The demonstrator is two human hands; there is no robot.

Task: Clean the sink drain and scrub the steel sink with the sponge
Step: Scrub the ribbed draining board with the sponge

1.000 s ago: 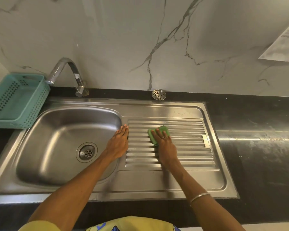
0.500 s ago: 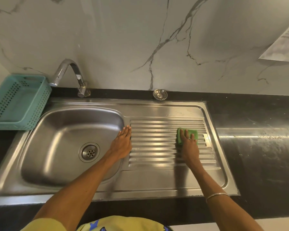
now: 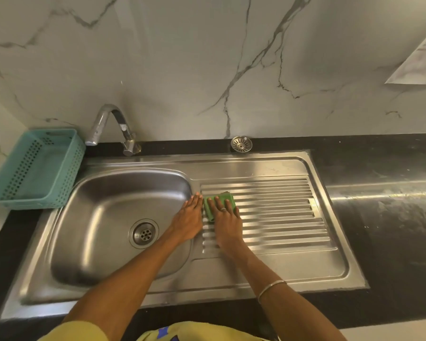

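Two hands down on the steel sink (image 3: 268, 276), side by side at the left end of the ribbed drainboard (image 3: 276, 217). Right hand (image 3: 228, 221) lies flat on the green sponge (image 3: 220, 201), fingers straight and spread, pressing it to the ribs — a ring on one finger, a thin bangle (image 3: 271, 289) on the forearm. Left hand (image 3: 188, 219) rests palm down on the strip between basin and drainboard, fingers straight and together, holding nothing, just beside the sponge's left edge.

Surface: black stone tabletop (image 3: 391, 217), glossy, smeared and streaked to the right of the sink. The sink is set into it, basin (image 3: 103, 217) on the left, drain (image 3: 144, 233) in the basin floor with its perforated grate showing. A loose round strainer (image 3: 241, 143) sits on the tabletop behind the sink rim, at the wall. Curved tap (image 3: 113, 126) stands behind the basin, spout over its back-left corner. Teal perforated basket (image 3: 35, 168) sits at the left, overlapping the sink's corner.

Room: white marble-look wall (image 3: 182, 70) with grey veins.

Hard to tell — most of the sponge is under the right fingers, only its far edge and left side show. A printed sheet (image 3: 421, 55) on the wall is cut off at the right edge, text unreadable. Yellow clothing (image 3: 84, 332) at the bottom edge is cropped. Inside of the basket is unclear.
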